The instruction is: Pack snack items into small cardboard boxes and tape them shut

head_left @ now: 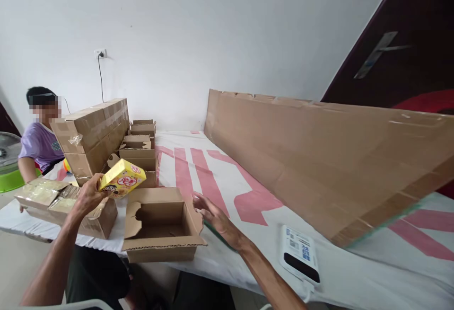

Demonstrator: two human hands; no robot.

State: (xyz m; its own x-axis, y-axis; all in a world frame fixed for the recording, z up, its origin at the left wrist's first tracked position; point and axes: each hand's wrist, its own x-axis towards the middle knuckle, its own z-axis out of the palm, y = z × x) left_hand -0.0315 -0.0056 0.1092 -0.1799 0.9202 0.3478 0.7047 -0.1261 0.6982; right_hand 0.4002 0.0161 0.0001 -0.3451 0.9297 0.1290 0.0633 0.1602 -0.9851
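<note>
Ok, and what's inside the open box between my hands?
In the open box, only brown inner walls show clearly. The near flap covers part of the bottom, so anything lying there can't be seen.

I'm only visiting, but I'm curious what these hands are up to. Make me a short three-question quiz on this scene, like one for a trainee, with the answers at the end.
1. Multiple choice: what does the left hand hold?
A) a roll of tape
B) a yellow box
C) a pair of scissors

2. Fill in the blank: the right hand is at a ____ of the open carton.

3. True or false: the yellow box already lies inside the open carton.

Key:
1. B
2. flap
3. False; the yellow box is in the left hand, outside the carton.
</note>
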